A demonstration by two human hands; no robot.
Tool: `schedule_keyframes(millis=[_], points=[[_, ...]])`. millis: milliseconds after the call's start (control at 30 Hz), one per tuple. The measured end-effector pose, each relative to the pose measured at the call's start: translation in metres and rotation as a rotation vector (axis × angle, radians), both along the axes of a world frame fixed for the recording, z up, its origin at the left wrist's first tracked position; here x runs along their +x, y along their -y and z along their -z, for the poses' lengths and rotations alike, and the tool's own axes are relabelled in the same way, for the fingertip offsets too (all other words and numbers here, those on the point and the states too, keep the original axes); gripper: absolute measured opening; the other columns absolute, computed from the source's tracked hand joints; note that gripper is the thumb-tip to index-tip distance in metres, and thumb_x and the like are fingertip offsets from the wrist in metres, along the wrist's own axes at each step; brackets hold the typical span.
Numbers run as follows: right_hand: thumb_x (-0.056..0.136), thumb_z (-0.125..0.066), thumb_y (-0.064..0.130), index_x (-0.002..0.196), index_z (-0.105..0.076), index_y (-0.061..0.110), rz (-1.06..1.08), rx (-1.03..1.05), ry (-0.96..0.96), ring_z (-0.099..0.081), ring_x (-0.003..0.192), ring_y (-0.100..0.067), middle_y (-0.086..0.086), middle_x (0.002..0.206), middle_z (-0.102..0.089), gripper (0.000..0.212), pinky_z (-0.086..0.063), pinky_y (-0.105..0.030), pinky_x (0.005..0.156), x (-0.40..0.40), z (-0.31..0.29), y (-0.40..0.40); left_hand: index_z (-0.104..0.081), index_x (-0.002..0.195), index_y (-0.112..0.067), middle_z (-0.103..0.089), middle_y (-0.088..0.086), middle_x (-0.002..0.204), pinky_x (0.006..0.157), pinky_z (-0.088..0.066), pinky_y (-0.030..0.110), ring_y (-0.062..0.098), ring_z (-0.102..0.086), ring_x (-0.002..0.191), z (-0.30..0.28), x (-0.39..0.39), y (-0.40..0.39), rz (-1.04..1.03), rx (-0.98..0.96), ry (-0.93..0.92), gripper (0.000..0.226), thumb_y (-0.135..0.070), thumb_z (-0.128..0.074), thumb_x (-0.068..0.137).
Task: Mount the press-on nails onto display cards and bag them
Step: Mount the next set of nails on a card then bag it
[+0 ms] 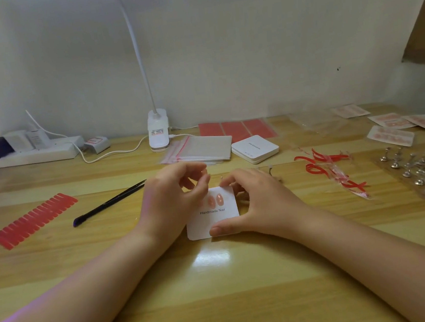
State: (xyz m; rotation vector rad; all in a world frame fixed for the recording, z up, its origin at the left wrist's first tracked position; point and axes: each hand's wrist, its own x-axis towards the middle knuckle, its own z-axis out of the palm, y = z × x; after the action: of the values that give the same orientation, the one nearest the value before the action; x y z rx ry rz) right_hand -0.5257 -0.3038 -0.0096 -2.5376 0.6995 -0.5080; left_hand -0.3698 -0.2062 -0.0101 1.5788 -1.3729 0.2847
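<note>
Bare forearms, sleeveless; left hand (173, 200), right hand (254, 204) ungloved.

We see a light wooden worktop (222, 293). At centre lies a white "Handmade Nail" card (213, 218); left, a red nail-sticker strip (34, 220) and black tweezers (109, 201); upper middle, clear zip bags (199, 149) and a white card stack (255, 149); right, red peeled strips (333, 170).

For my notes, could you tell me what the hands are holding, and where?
The right hand pinches the display card by its near and far edges; whether the left hand holds anything cannot be told.
</note>
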Motion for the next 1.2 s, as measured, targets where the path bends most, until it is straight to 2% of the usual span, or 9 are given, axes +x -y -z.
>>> schedule_keyframes(millis=[100,200,300,367,433,567,767,967,1200], points=[[0.05,-0.087,0.058,0.118,-0.05,0.033,0.045,0.097,0.112,-0.058,0.084,0.0,0.021,0.093,-0.055,0.081,-0.047,-0.02,0.074,0.0,0.001,0.0,-0.073,0.097,-0.016,-0.063,-0.019,0.08,0.066,-0.045,0.009,0.006,-0.058,0.073,0.0,0.001,-0.001,0.035,-0.047,0.029,0.02,-0.011,-0.078,0.079],[0.053,-0.091,0.045,0.128,-0.05,0.031,0.095,0.166,0.203,-0.056,0.072,0.005,0.016,0.09,-0.058,0.087,-0.042,-0.009,0.064,0.0,0.003,0.002,-0.073,0.096,-0.017,-0.062,-0.012,0.08,0.067,-0.046,0.018,0.009,-0.055,0.069,0.001,0.002,0.0,0.068,-0.079,0.065,0.02,-0.014,-0.079,0.078],[0.059,-0.092,0.029,0.134,-0.049,0.028,0.123,0.25,0.286,-0.062,0.077,-0.002,0.01,0.09,-0.065,0.086,-0.051,-0.02,0.074,0.002,0.004,0.002,-0.075,0.096,-0.018,-0.062,-0.005,0.082,0.065,-0.051,0.036,0.018,-0.057,0.071,0.003,0.003,0.001,0.066,-0.083,0.066,0.018,-0.02,-0.077,0.078],[0.063,-0.09,0.019,0.135,-0.049,0.028,0.112,0.319,0.339,-0.066,0.079,-0.009,0.005,0.091,-0.068,0.084,-0.055,-0.028,0.078,0.002,0.004,0.001,-0.075,0.096,-0.018,-0.064,-0.001,0.082,0.066,-0.051,0.041,0.021,-0.058,0.074,0.003,0.003,0.003,0.062,-0.085,0.079,0.019,-0.025,-0.074,0.078],[0.066,-0.088,0.014,0.137,-0.047,0.029,0.089,0.352,0.378,-0.067,0.078,-0.009,0.003,0.09,-0.07,0.083,-0.056,-0.027,0.077,0.003,0.004,0.0,-0.076,0.095,-0.019,-0.064,-0.001,0.081,0.066,-0.05,0.043,0.02,-0.057,0.075,0.003,0.002,0.003,0.053,-0.086,0.111,0.019,-0.027,-0.072,0.078],[0.074,-0.083,0.013,0.14,-0.044,0.027,0.056,0.368,0.434,-0.063,0.069,-0.001,0.004,0.084,-0.072,0.078,-0.052,-0.017,0.068,0.005,0.005,-0.005,-0.078,0.092,-0.021,-0.065,-0.001,0.078,0.063,-0.047,0.045,0.022,-0.055,0.071,0.001,-0.003,0.001,0.044,-0.081,0.213,0.021,-0.037,-0.066,0.083],[0.082,-0.076,0.01,0.139,-0.046,0.024,-0.025,0.503,0.536,-0.071,0.089,-0.017,-0.002,0.091,-0.075,0.066,-0.056,-0.037,0.087,0.006,0.004,-0.011,-0.079,0.09,-0.02,-0.065,0.002,0.076,0.063,-0.046,0.047,0.026,-0.054,0.068,-0.002,-0.006,-0.001,0.017,-0.06,0.225,0.024,-0.037,-0.063,0.083],[0.082,-0.076,0.011,0.143,-0.042,0.021,-0.04,0.473,0.536,-0.071,0.089,-0.01,0.001,0.09,-0.076,0.071,-0.056,-0.032,0.089,0.006,0.006,-0.015,-0.079,0.085,-0.019,-0.066,0.002,0.075,0.062,-0.046,0.045,0.025,-0.052,0.068,-0.001,-0.006,0.001,0.002,-0.025,0.239,0.015,-0.031,-0.071,0.08],[0.077,-0.079,0.007,0.145,-0.04,0.019,-0.049,0.51,0.536,-0.07,0.093,-0.005,0.002,0.101,-0.075,0.079,-0.056,-0.029,0.089,0.006,0.004,-0.018,-0.08,0.086,-0.019,-0.066,0.002,0.077,0.061,-0.047,0.043,0.027,-0.053,0.068,-0.001,-0.007,0.0,-0.007,-0.031,0.299,0.026,-0.035,-0.06,0.085]])
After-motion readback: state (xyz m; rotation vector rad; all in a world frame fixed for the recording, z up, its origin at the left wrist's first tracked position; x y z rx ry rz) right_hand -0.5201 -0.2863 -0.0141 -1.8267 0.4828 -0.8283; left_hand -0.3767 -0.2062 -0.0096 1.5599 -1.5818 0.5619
